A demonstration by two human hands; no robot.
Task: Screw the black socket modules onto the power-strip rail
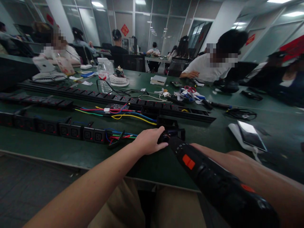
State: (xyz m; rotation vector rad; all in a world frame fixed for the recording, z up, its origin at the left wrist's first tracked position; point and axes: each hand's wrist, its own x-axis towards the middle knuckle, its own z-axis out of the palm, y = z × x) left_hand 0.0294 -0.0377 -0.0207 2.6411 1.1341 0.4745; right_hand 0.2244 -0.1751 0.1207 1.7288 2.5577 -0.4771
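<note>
My left hand [149, 139] is closed around a small black plastic housing [180, 134] near the table's front edge, thumb and fingers on its left end. A black electric screwdriver [213, 182] with orange buttons slants in from the lower right, its tip at the housing beside my thumb. My right hand [217, 154] grips it from the far side, and the tool's body hides most of the fingers. Red, blue and green wires [127, 136] run from a row of black power sockets [71, 130] towards the housing. Yellow and blue wires [140, 117] lie just behind.
A long black power strip [114, 97] crosses the green table [204, 133]. Behind it stand a plastic bottle [104, 76] and a white fan grille [118, 80]. At right are a tablet on a stand [251, 136] and a coiled black cable [242, 113]. Other people sit opposite.
</note>
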